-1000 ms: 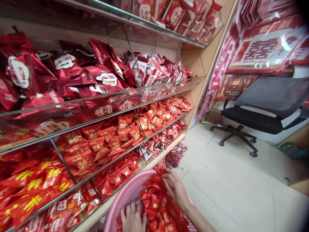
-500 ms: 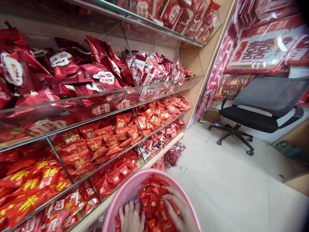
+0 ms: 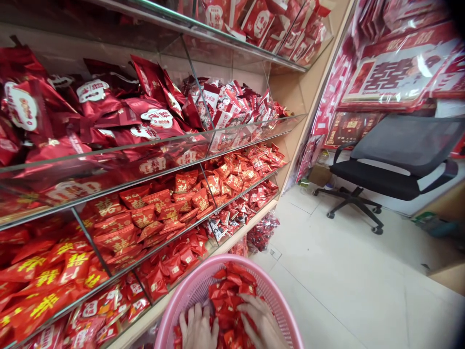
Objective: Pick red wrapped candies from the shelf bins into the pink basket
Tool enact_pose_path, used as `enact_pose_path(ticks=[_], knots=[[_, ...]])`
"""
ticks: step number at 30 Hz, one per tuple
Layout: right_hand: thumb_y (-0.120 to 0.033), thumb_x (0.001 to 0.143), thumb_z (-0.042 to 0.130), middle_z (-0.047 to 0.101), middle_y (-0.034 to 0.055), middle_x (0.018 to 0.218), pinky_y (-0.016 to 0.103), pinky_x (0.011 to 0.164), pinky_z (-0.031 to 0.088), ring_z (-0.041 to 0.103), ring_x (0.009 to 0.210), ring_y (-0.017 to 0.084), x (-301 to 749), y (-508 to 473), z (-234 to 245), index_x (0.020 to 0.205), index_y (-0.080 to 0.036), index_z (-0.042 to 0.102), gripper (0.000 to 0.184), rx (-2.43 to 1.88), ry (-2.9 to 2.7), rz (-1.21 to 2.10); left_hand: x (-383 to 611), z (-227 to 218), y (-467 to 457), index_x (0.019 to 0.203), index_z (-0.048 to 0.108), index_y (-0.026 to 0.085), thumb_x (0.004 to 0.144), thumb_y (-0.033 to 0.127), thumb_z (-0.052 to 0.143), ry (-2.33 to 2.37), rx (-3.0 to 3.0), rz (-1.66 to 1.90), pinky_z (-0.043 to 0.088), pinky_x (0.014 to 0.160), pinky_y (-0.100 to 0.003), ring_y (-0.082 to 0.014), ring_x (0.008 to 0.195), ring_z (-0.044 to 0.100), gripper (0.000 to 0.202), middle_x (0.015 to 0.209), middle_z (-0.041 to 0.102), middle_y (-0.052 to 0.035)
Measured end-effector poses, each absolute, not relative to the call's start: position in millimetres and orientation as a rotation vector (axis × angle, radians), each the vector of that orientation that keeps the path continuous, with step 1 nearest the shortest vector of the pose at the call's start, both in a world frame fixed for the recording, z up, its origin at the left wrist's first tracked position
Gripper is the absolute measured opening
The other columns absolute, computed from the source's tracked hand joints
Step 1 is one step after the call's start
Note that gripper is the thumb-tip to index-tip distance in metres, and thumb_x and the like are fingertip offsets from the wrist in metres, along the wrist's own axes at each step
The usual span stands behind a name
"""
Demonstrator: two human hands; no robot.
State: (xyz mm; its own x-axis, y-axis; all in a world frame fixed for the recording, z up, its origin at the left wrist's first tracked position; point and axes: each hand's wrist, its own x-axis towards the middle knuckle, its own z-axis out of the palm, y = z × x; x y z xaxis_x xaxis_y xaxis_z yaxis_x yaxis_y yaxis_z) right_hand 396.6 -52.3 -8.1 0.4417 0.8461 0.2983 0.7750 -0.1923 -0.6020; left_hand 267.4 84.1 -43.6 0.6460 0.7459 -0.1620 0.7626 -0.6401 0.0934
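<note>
Pink basket (image 3: pixel 274 293) at bottom centre; all places taken from it.

Red packets (image 3: pixel 227 291): heaped inside the basket, running from its far wall toward the near side, between and under the two hands.

Right hand (image 3: pixel 259 315): main change. A second ago it was at the basket's far right rim, fingers on packets there. Half a second ago it had come inside. Now it sits slightly further in, nearer the basket's middle. Grip spread, fingers apart, tips resting on the heap; no packet visibly pinched.

Left hand (image 3: pixel 198 327): much as before, inside the basket's left part, back upward, fingers bent down. Grip: cannot tell whether it closes on anything; the undersides are hidden.

Basket contents: packets no longer cover the rim at far right; a strip of inner wall shows bare there. Judgement: the handling is now confined to the heap, both hands inside, nothing crossing the rim.

Around the basket: shelf unit (image 3: pixel 290 97) of packaged goods, to the left and beyond; bagged packets (image 3: pixel 263 232) just beyond the far rim; office chair (image 3: pixel 378 179) well off to the right, on tiled floor (image 3: pixel 327 281).
</note>
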Motion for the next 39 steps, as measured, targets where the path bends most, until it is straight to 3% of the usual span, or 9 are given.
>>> enact_pose_path(ticks=[9,16,20,30,39], knots=[[-0.014,0.082,0.044,0.045,0.0044,0.136,0.036,0.1,0.041,0.043,0.123,0.021,404,-49,-11,0.127,-0.025,0.047,0.047,-1.992,-1.377,0.08,267,-45,85,0.114,0.06,0.019,0.083,0.033,0.031,1.226,2.712,-0.135,0.015,0.102,-0.047,-0.024,0.11,0.045,0.044,0.117,0.058,-0.0099],[-0.013,0.08,0.044,0.037,0.0005,0.142,0.041,0.102,0.037,0.039,0.125,0.023,405,-50,-23,0.134,-0.029,0.038,0.057,-2.051,-1.449,0.141,266,-46,86,0.113,0.06,0.019,0.083,0.033,0.031,1.219,2.714,-0.144,0.015,0.102,-0.047,-0.0244,0.109,0.046,0.044,0.117,0.058,-0.0101],[-0.011,0.077,0.046,0.035,0.0,0.143,0.043,0.101,0.038,0.04,0.124,0.025,403,-47,-25,0.133,-0.03,0.04,0.06,-2.083,-1.428,0.146,265,-48,86,0.115,0.059,0.02,0.084,0.033,0.031,1.22,2.714,-0.128,0.014,0.103,-0.047,-0.024,0.11,0.045,0.044,0.118,0.057,-0.0098],[-0.018,0.084,0.044,0.04,0.008,0.139,0.041,0.101,0.039,0.037,0.127,0.024,403,-50,-31,0.121,-0.024,0.051,0.039,-2.061,-1.291,0.091,266,-48,85,0.115,0.059,0.02,0.084,0.034,0.031,1.233,2.714,-0.108,0.014,0.103,-0.046,-0.024,0.109,0.045,0.044,0.115,0.058,-0.0089],[-0.017,0.082,0.046,0.047,0.0101,0.131,0.042,0.098,0.042,0.043,0.122,0.025,401,-53,-21,0.099,-0.021,0.059,0.022,-2.094,-1.298,0.132,264,-51,86,0.115,0.059,0.02,0.084,0.035,0.03,1.225,2.718,-0.093,0.014,0.103,-0.046,-0.024,0.109,0.045,0.045,0.114,0.058,-0.009]])
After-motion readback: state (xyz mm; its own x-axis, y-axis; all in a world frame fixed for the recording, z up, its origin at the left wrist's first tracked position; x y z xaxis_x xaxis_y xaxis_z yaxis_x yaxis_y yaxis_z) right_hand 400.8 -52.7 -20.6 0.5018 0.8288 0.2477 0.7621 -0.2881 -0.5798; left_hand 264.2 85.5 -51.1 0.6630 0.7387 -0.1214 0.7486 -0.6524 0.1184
